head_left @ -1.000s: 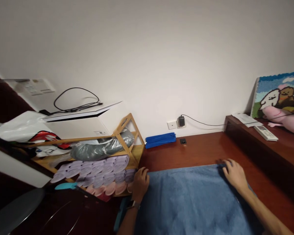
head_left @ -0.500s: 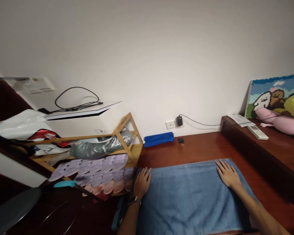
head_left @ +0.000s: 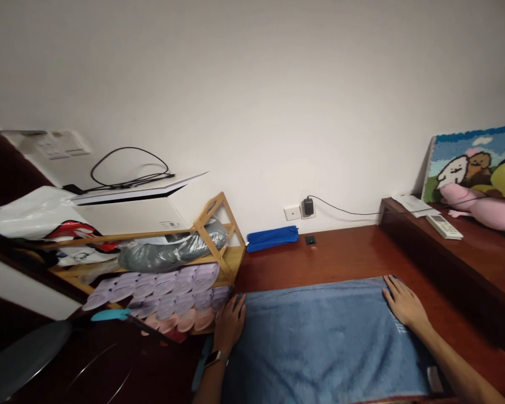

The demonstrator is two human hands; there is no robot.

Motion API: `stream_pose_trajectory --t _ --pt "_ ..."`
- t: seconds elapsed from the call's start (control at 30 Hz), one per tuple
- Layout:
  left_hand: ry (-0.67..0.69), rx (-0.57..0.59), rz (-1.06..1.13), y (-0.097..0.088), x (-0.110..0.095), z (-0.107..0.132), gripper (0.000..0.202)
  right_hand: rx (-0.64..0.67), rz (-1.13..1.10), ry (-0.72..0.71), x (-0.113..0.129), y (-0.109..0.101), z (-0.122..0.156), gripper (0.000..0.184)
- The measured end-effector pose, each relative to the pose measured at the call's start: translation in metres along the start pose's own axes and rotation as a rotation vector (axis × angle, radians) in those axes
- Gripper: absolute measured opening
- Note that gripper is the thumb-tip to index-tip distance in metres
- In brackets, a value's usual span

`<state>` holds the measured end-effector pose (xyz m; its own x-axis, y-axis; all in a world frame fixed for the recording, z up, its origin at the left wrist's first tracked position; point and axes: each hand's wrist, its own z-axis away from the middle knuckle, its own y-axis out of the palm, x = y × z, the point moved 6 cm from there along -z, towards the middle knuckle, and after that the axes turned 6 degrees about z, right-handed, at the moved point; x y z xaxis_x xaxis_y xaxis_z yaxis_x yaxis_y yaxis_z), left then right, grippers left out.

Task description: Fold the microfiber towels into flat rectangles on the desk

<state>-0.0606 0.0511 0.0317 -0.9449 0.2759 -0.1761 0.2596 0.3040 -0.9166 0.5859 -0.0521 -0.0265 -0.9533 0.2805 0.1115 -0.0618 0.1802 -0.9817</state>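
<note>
A blue towel (head_left: 320,336) lies spread over the reddish-brown wooden table, with a few soft wrinkles toward its near side. My left hand (head_left: 230,322) rests at the towel's far left corner, its fingers stretched forward and a watch (head_left: 215,357) on the wrist. At the far right corner, my right hand (head_left: 405,303) lies palm down with fingers extended, partly over the towel's edge. Small white marks show on the cloth beside it, and a white label (head_left: 435,379) is visible near the close right corner.
A blue pouch (head_left: 272,238) lies against the wall beside a wooden rack (head_left: 223,252) holding a white box (head_left: 138,213) and purple and pink slippers (head_left: 172,286). A black charger (head_left: 308,206) is plugged in. On the raised right ledge are a remote (head_left: 444,226) and a pink plush toy (head_left: 483,206).
My hands have moved apart, the left one leftward and the right one rightward. The towel's right edge looks different, with white marks and a label now showing.
</note>
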Motion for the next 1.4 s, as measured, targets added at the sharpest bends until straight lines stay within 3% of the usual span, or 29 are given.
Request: stream_pose_trajectory --t 0.13,0.23,0.33,0.43,0.57,0.67,0.77,0.87,1.07,1.3,1.4 --pt "0.011 -0.039 -0.035 -0.005 -0.005 -0.002 0.045 -0.005 0.009 0.093 0.002 0.002 0.004 0.075" --pt "0.060 -0.087 -0.044 -0.009 -0.008 -0.004 0.046 -0.023 -0.109 0.132 -0.003 0.003 -0.001 0.075" --pt "0.081 -0.136 -0.059 -0.018 -0.010 -0.006 0.047 -0.063 -0.234 0.151 -0.021 -0.009 -0.006 0.075" --pt "0.095 -0.187 -0.008 -0.029 -0.014 0.002 0.048 -0.156 -0.295 0.164 -0.047 -0.032 0.011 0.077" --pt "0.185 -0.123 0.094 -0.029 -0.025 0.042 0.048 -0.199 -0.337 -0.004 -0.049 -0.046 0.069 0.070" --pt "0.190 -0.049 0.079 -0.020 -0.023 0.085 0.050 -0.068 -0.258 -0.127 -0.031 -0.033 0.110 0.068" --pt "0.144 0.009 0.027 -0.011 -0.012 0.119 0.052 0.024 -0.158 -0.156 -0.018 -0.018 0.131 0.069" --pt "0.117 0.033 -0.013 -0.011 -0.008 0.134 0.052 0.032 -0.093 -0.139 -0.017 -0.013 0.134 0.068" --pt "0.050 0.052 -0.048 -0.021 -0.016 0.139 0.053 0.050 -0.053 -0.133 -0.021 -0.007 0.132 0.067" --pt "0.059 -0.129 0.002 -0.038 -0.018 0.136 0.052 -0.036 -0.108 -0.131 -0.007 -0.013 0.123 0.067" --pt "0.098 -0.096 0.027 -0.033 -0.015 0.138 0.050 -0.063 -0.142 -0.176 -0.001 -0.014 0.124 0.070"
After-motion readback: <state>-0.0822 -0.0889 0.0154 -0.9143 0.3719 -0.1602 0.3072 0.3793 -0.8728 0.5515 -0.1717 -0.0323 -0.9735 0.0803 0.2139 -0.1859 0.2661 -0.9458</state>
